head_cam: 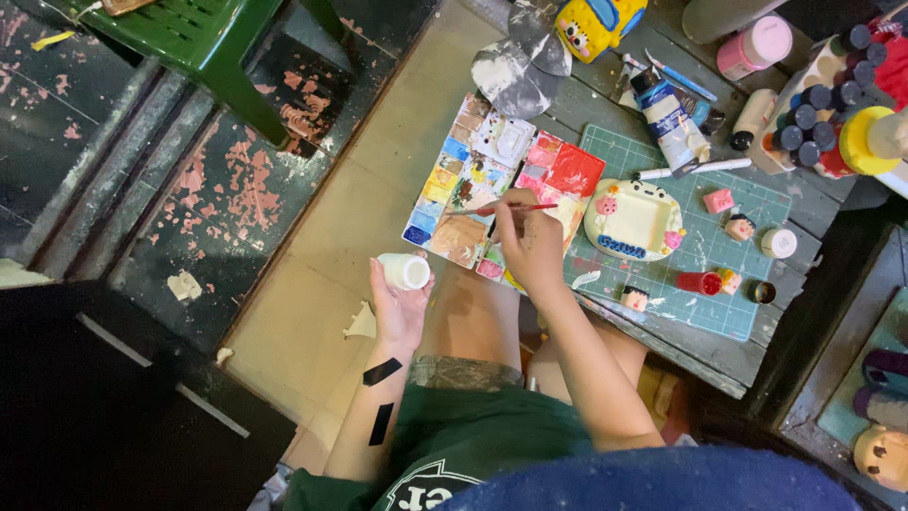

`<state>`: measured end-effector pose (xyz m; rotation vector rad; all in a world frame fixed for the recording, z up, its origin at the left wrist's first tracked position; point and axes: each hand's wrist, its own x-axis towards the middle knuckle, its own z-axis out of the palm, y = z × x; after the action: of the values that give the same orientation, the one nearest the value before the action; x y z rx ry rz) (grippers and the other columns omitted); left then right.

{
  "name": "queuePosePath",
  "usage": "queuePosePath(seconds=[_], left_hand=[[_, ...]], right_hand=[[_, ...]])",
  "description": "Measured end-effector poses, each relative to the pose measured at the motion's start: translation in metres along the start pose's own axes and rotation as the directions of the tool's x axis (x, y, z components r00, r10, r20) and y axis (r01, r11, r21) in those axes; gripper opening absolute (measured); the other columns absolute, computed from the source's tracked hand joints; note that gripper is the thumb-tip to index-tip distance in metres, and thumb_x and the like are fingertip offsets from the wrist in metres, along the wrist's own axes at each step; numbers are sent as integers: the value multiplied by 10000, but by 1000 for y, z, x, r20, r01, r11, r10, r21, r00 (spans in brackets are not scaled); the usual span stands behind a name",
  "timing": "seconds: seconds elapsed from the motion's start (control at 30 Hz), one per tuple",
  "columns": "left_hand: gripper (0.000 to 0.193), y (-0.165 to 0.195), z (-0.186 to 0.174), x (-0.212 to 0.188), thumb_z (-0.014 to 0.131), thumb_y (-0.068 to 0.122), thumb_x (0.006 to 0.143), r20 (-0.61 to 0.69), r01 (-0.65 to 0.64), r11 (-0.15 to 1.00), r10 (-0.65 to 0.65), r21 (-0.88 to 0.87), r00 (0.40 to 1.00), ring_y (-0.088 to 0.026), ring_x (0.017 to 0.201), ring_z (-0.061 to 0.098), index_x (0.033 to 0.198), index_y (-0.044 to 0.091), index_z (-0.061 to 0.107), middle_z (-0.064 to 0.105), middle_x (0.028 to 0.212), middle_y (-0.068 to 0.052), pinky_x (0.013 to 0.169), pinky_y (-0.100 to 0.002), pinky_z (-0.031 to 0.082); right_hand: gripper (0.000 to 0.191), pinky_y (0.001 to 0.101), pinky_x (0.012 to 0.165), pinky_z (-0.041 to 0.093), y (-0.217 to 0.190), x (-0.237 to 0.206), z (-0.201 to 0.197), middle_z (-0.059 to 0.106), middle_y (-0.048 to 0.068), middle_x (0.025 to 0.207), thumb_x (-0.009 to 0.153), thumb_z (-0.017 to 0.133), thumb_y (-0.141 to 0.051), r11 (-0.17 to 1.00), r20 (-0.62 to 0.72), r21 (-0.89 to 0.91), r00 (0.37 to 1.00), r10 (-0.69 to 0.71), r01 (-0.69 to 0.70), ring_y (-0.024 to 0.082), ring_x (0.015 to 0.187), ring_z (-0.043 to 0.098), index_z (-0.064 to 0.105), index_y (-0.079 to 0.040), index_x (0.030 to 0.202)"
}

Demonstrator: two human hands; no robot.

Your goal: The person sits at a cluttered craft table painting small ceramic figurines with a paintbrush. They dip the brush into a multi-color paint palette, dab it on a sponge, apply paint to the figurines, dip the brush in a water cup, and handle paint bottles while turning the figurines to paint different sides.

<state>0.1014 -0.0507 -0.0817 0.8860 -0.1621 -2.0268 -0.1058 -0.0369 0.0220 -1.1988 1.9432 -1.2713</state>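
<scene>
Left hand (399, 305) closed around a small white bottle (405, 271), held out over the bare knee, apart from the table edge; its cap end looks to point away from the palm, though the view is too small to be sure. Two black strips of tape lie on the left forearm.

Right hand (530, 244) pinches a thin paintbrush (501, 209) with a red handle, fingers closed on the shaft. Brush tip reaches left onto the paint palette (473, 175), a flat white tray of many mixed colours: blues and yellows on the left, pinks and a strong red patch on the right.

The palette lies on the near-left part of the worktable, overlapping a green cutting mat (747, 312). On the mat, just right of the hand: a cream ceramic frame piece (632, 220) with small pink figures at its corners and a blue strip on its lower edge. Around it, small painted figurines, an open red paint pot (702, 282) and a white round lid (778, 243).

Farther back: a large white paint tube (670, 121), a pink-capped jar (755, 45), a rack of dark-capped paint bottles (821, 99), and a yellow toy figure (598, 21).
</scene>
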Motion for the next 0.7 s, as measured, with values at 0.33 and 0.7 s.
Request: queuePosePath(seconds=[0.33,0.7], left_hand=[[514,-2,-2,0,435,575,1038,-45,11,1000,-12,-10,999,-214,1032,654,1208,107,561,687,1148,-113,898,-384,530],[515,-2,-3,1,434,571,1049,-21,3,1000,-4,-21,1000,-217,1026,652,1213,101,563,684,1155,-126,897,-386,530]], right_hand=[[136,230,614,529,-1,-1,-2,771,52,934,1055,562,-106,1000,19,24,1000,19,-20,71,657,657,626,14,1062],[197,229,604,533,0,0,1,746,46,951,1053,566,-118,998,36,64,999,19,-22,67,658,673,660,44,989]])
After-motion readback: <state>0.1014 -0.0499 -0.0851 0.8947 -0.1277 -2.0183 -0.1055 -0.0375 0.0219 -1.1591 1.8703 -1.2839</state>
